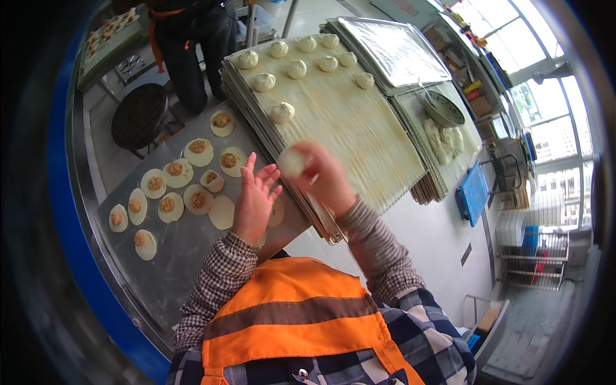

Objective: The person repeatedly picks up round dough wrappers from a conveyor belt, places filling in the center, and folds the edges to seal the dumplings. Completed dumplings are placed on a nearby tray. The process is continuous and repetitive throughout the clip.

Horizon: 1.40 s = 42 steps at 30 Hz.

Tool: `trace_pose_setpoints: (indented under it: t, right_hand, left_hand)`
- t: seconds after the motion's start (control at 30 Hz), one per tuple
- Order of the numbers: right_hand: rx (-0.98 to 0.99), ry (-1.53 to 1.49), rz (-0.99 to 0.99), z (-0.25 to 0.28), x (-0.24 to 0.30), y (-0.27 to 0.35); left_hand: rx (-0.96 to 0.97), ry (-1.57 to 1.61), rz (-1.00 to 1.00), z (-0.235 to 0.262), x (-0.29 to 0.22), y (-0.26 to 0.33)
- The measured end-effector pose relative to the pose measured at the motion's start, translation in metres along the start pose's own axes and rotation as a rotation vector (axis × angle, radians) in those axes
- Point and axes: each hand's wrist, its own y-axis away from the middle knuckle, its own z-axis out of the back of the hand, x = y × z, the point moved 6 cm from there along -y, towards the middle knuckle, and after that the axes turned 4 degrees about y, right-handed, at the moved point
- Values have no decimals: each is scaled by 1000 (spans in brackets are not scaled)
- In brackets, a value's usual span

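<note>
- Both hands are seen raised above the near edge of the work surface in the head view, the left hand (255,197) open with its fingers spread and nothing held in it.
- A small round white dough bun (293,162) is gripped in the curled fingers of the right hand (325,178), which is blurred; how tightly it is closed cannot be told.
- The bun is held just above the near left corner of a stack of flat rectangular metal trays lined with pale cloth (359,138).
- On the far part of that top tray, nine finished round white pleated buns (282,112) are set in loose rows, well apart from the hands.
- To the left, on the grey floured steel table (173,256), flat round dough wrappers topped with brown minced filling (199,152) are laid out; one plain wrapper without filling (222,212) lies just beside the left wrist.
- To the right of the tray stack, a round metal bowl (443,108) and a lump of white dough (446,141) rest on another tray, and a shiny empty-looking baking sheet (394,51) lies farther off.
- A blue rectangular scale-like device (475,192) sits at the right edge of the table.
- At the far left, a round dark stool (139,117) stands beside another person in dark trousers (189,58).
</note>
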Motion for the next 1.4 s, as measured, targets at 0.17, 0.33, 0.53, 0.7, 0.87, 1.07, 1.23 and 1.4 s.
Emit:
trace_pose_setpoints:
  t: [0.17, 0.33, 0.53, 0.7, 0.87, 1.07, 1.23, 1.4]
  right_hand:
    - [-293, 268, 33, 45, -122, -118]
    - [-160, 288, -96, 20, -186, -140]
    - [-153, 323, -250, 33, -154, -128]
    - [-115, 289, -327, 27, -100, -68]
    - [-92, 261, -339, -10, -50, -7]
    - [27, 46, -284, -118, 0, 39]
    - [257, -50, -196, -220, 46, 59]
    - [509, -250, -187, -297, 86, 58]
  left_hand:
    - [-229, -371, 41, 96, -39, 38]
    - [-856, -639, -260, 249, -119, 161]
    - [-1257, -1162, -362, 396, -227, 179]
    - [-975, -1427, 13, 432, -257, 122]
    - [-694, -1110, 352, 417, -254, 104]
    - [-706, -1417, 257, 386, -255, 94]
    - [-623, -1219, 225, 377, -244, 121]
    - [-550, -92, 130, 352, -220, 183]
